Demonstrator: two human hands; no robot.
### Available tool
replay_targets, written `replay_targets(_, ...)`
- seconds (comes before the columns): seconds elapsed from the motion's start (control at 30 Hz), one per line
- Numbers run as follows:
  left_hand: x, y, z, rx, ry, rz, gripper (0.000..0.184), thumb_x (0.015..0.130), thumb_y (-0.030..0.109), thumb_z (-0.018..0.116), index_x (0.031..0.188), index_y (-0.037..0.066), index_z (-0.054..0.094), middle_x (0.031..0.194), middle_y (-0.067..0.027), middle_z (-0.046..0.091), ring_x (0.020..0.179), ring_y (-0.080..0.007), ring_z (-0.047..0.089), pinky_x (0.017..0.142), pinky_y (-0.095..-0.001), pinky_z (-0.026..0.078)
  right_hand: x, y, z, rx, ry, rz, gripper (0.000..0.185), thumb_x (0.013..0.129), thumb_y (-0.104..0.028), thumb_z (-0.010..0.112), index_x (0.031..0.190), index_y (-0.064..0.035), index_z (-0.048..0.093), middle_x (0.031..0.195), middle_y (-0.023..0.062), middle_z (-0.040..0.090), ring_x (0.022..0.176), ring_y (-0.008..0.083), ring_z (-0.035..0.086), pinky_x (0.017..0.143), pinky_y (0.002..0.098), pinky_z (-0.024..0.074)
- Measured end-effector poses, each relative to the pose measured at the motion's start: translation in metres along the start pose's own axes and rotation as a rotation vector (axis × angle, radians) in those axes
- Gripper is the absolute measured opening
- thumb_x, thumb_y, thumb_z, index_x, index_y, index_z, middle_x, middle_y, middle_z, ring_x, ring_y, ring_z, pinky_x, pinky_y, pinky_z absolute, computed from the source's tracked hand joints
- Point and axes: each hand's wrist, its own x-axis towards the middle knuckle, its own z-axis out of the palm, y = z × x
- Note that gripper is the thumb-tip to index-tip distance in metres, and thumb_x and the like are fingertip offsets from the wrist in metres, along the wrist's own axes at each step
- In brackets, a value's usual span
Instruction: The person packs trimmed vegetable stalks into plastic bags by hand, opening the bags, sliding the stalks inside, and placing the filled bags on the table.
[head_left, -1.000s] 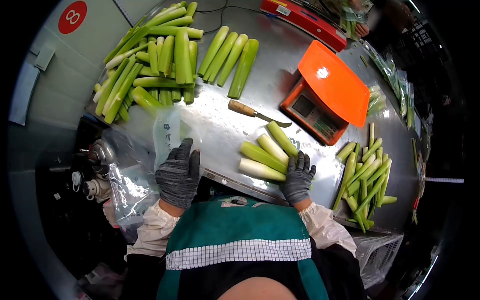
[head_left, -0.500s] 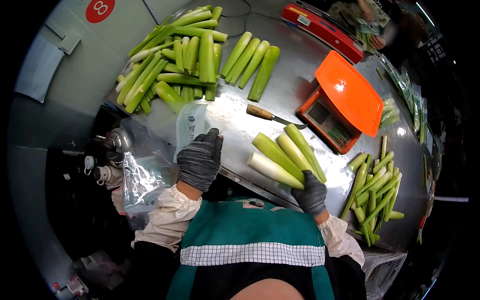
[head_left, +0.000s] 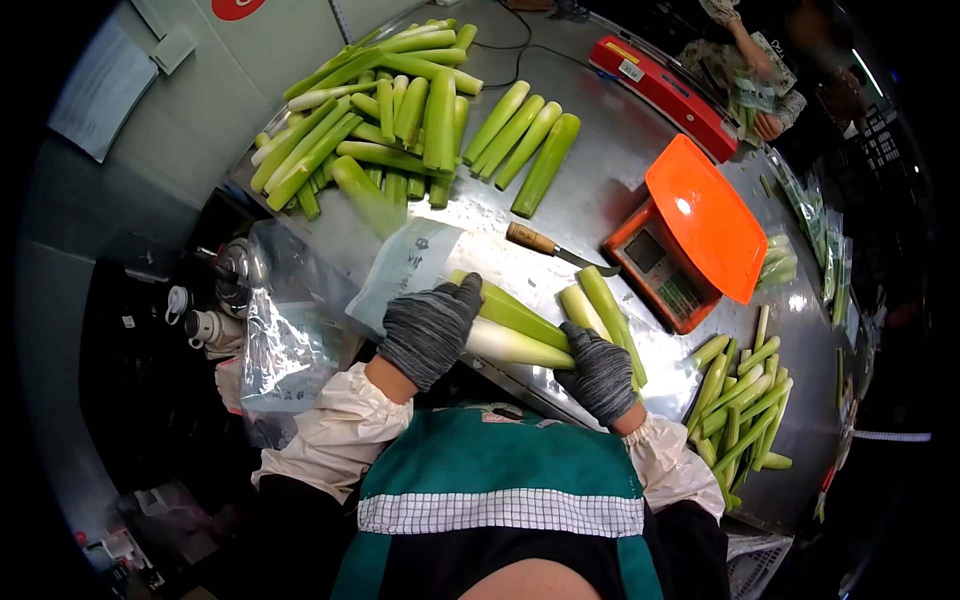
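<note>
My left hand (head_left: 432,335), in a grey knit glove, is closed on a clear plastic bag (head_left: 405,265) with a pale printed panel. My right hand (head_left: 598,375), gloved alike, grips the near ends of a green celery stalk (head_left: 520,318) and a whitish celery stalk (head_left: 515,345). Their far ends lie at my left fingers by the bag's edge; whether they are inside it is hidden. Two more cut stalks (head_left: 612,312) lie on the metal table just beyond my right hand.
A wooden-handled knife (head_left: 535,240) lies beside an orange scale (head_left: 705,220). Celery is heaped at the back left (head_left: 400,110), with thinner pieces (head_left: 745,400) at right. More plastic bags (head_left: 290,340) hang at the left edge. Another person's hand (head_left: 768,127) works beyond a red device (head_left: 665,95).
My right hand has carried two stalks leftward to my left hand, leaving two others on the table. My left hand has moved right with the bag. The view has shifted slightly.
</note>
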Motion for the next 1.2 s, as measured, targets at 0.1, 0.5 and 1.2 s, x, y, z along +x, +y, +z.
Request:
replay_targets(0.1, 0.0, 0.016, 0.005, 0.099, -0.229, 0.07, 0.047, 0.07, 0.014, 0.056, 0.115, 0.005, 0.045, 0.077, -0.0112, 0.059, 0.06, -0.0251, 0.058, 0.052, -0.0368, 0.044, 0.002, -0.001, 0.001, 0.082, -0.09, 0.096, 0.05, 0.062, -0.023, 0.068, 0.105, -0.0028, 0.051, 0.086, 0.0179, 0.06, 0.076, 0.0322, 0.058, 0.069, 0.0375, 0.0465)
replay_targets(0.5, 0.005, 0.044, 0.02, 0.071, -0.164, 0.129, 0.036, 0.073, 0.015, 0.05, 0.107, 0.002, 0.049, 0.072, -0.0109, 0.057, 0.058, -0.0247, 0.058, 0.049, -0.0361, 0.045, -0.002, -0.026, -0.005, 0.467, -0.297, 0.037, 0.06, 0.072, -0.019, 0.063, 0.12, 0.003, 0.036, 0.101, 0.0244, 0.054, 0.091, 0.0347, 0.055, 0.081, 0.0368, 0.043)
replay_targets(1.2, -0.002, 0.078, 0.04, -0.325, -0.072, 0.34, 0.018, 0.071, 0.013, 0.054, 0.088, 0.007, 0.052, 0.063, -0.0093, 0.056, 0.058, -0.0263, 0.057, 0.048, -0.0354, 0.045, -0.018, -0.013, 0.038, 1.256, 0.114, 0.288, 0.041, 0.083, -0.012, 0.052, 0.117, 0.0052, 0.039, 0.103, 0.0153, 0.053, 0.09, 0.0217, 0.053, 0.074, 0.0294, 0.0454)
